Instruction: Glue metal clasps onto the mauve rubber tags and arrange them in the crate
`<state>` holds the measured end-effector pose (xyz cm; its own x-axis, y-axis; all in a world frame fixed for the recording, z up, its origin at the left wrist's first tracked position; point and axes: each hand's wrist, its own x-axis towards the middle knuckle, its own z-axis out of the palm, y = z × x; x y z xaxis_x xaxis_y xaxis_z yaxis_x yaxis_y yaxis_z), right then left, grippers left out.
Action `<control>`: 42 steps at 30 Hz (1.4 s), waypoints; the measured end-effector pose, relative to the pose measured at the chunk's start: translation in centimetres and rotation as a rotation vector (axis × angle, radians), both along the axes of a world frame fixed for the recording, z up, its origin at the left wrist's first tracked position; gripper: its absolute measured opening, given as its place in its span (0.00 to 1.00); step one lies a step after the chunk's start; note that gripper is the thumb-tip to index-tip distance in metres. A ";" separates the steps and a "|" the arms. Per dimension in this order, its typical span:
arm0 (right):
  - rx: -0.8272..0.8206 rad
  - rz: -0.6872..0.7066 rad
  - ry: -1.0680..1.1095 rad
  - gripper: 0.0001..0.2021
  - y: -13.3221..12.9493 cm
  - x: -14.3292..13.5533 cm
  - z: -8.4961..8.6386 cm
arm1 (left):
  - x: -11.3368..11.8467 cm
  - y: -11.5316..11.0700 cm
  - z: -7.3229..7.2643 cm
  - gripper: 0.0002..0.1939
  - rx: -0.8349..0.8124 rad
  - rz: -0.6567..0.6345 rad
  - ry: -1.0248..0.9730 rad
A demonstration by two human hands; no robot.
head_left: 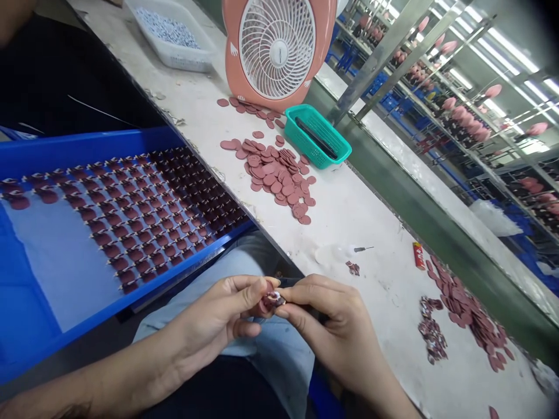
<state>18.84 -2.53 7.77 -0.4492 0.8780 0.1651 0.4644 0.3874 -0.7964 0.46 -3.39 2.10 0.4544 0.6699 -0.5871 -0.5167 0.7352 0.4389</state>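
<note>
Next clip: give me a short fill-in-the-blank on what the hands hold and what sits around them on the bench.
1. The left hand and right hand pinch one small disc piece held ____ them.
2. Finished pieces lie in rows in the ____ tray.
3. Behind the loose disc pile stands a pink ____.
4. The teal basket sits to the ____ of that pile.

Missing words: between; blue; fan; right

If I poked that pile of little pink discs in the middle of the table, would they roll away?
Probably not. The pink discs lie flat and overlapping, so they'd likely slide and scatter. They look thin and light, so easy to push. The fan right behind might even shift loose ones.
</note>
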 end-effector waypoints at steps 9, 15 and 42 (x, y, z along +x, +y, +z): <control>0.006 -0.002 0.006 0.07 0.1 -0.2 -0.3 | -0.1 0.0 0.4 0.22 0.027 0.013 -0.052; 0.006 0.001 0.006 0.03 0.2 -0.3 -0.5 | -0.1 -0.1 0.3 0.26 -0.036 0.069 0.049; -0.077 -0.001 0.038 0.02 1.7 -0.6 -1.1 | -0.5 0.9 -0.7 0.19 -0.046 0.066 -0.068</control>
<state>18.28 -0.82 6.69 -0.4433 0.8891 0.1140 0.4340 0.3242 -0.8406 -0.08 -2.49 1.45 0.4496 0.6727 -0.5876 -0.5922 0.7170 0.3678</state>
